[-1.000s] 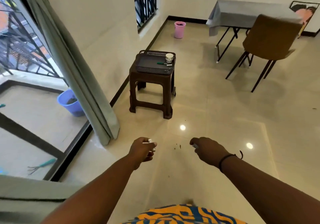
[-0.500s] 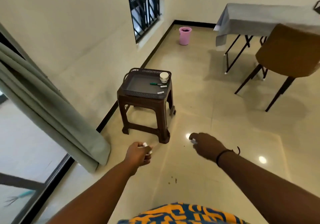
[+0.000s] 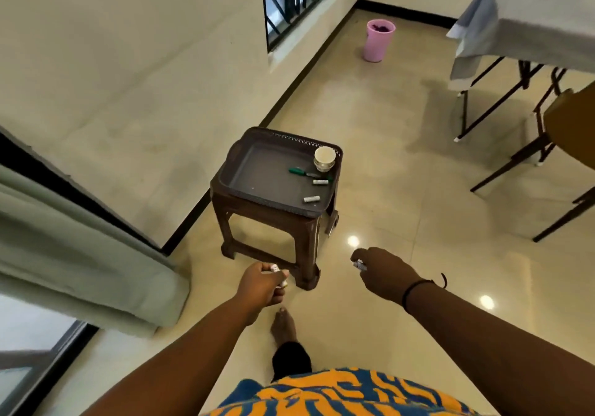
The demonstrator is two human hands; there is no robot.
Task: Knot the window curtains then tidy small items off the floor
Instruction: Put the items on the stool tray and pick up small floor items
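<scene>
Open floor (image 3: pixel 402 190) ahead, curtain (image 3: pixel 80 254) close on the left. Left hand (image 3: pixel 262 283) gripping a small white item (image 3: pixel 277 272); right hand (image 3: pixel 383 270) pinching another (image 3: pixel 360 265), both just short of the tray (image 3: pixel 273 145) on the stool (image 3: pixel 257 222).

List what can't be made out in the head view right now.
- Small white item in left hand: mostly hidden by curled fingers.
- Item in right hand: too small, blurred.
- Pink bin contents: dark, too far.
- Chair: cut off by right edge.
- Curtain: top cut off, knot state unseen.
- Labels on two small cylinders in tray: too small.
</scene>
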